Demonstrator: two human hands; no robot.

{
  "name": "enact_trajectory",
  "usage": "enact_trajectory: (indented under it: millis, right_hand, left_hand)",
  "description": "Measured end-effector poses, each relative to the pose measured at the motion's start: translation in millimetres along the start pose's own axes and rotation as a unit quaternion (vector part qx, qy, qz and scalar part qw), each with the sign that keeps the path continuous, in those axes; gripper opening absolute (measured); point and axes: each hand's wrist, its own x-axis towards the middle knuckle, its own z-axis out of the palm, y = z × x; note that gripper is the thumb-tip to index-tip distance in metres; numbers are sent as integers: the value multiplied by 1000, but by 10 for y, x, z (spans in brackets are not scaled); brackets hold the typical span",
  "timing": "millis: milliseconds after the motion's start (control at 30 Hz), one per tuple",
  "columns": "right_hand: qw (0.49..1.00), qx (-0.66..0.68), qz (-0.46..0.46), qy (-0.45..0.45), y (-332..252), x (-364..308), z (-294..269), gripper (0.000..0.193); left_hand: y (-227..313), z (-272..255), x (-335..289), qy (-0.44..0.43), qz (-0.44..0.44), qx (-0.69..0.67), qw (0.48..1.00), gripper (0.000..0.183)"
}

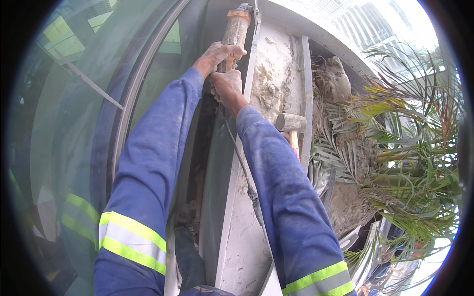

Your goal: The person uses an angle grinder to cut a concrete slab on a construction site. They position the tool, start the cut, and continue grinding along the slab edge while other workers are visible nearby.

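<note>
A dust-covered orange angle grinder (236, 32) is held out at arm's length, its head at the top of the view beside a thin upright metal edge (255, 37). My left hand (217, 56) is closed round the grinder's body. Just below it, my right hand (228, 86) is closed round the rear handle. From the handle a dark power cord (242, 163) runs down along the ledge, partly behind my right forearm. The disc is too hard to make out, and I cannot tell whether it turns.
Right of my hands lies a rough, dusty masonry ledge (271, 74), with a mallet (291, 122) on it. Beyond a metal strip (306, 93) is a planter with palm fronds (405, 172) and a root clump (335, 81). A glass pane (74, 148) rises at left.
</note>
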Motion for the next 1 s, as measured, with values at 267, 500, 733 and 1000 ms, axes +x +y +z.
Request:
enact_trajectory:
  millis: [267,500,733,1000]
  right_hand:
    - [1000,6,-7,-1,94,67,9,29]
    - [1000,8,-9,-6,82,8,16,29]
    - [1000,-2,-18,0,117,9,19,35]
    - [1000,-8,-3,4,85,-59,19,35]
  left_hand:
    - [-3,47,-25,13,5,-24,1000,60]
    - [-52,21,-28,14,6,-19,1000,61]
    - [-69,36,-44,10,10,-27,1000,60]
    - [-98,45,-78,11,4,-25,1000,61]
